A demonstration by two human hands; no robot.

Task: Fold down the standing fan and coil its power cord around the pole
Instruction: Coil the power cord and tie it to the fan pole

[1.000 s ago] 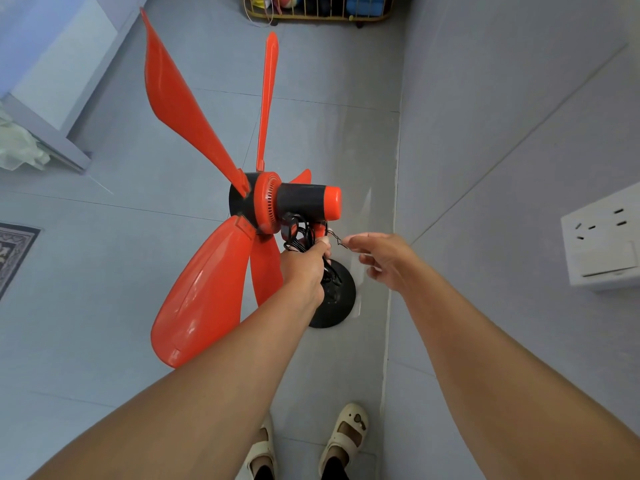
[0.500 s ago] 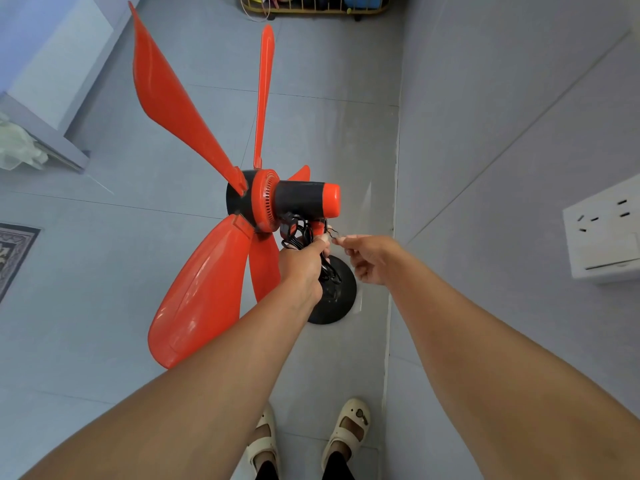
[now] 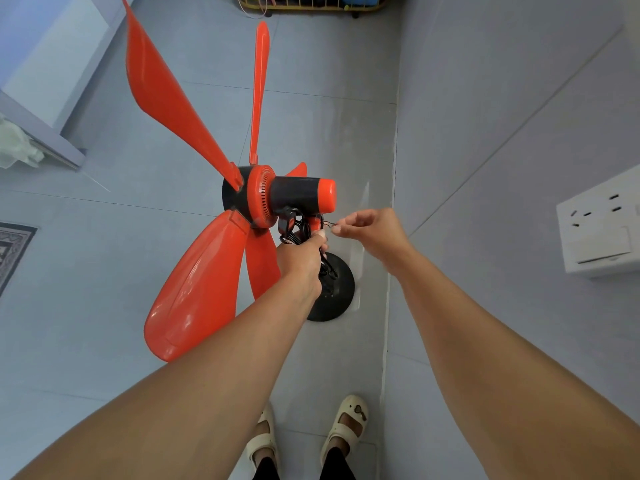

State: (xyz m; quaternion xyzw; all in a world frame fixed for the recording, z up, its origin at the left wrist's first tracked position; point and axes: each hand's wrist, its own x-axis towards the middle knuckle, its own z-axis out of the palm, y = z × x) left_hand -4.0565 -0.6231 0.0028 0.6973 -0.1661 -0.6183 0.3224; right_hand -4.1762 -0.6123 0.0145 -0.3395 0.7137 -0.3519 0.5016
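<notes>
A standing fan with a black and orange motor housing [image 3: 298,197] and long orange blades [image 3: 197,289] stands on a round black base [image 3: 334,299] on the floor. A bundle of black power cord [image 3: 292,230] hangs under the housing. My left hand [image 3: 301,258] is closed around the pole and the cord just below the head; the pole itself is hidden by it. My right hand [image 3: 372,230] pinches a thin dark wire tie [image 3: 329,223] at the cord bundle, beside my left thumb.
A grey wall with a white socket panel [image 3: 601,221] runs along the right. A wire rack [image 3: 311,3] stands at the far end of the tiled floor. A pale cabinet [image 3: 45,84] and a rug corner [image 3: 12,247] are on the left. My sandalled feet [image 3: 311,434] are below.
My right hand has moved in from the right to the cord bundle and now pinches the thin tie next to my left thumb. My left hand has kept its grip.
</notes>
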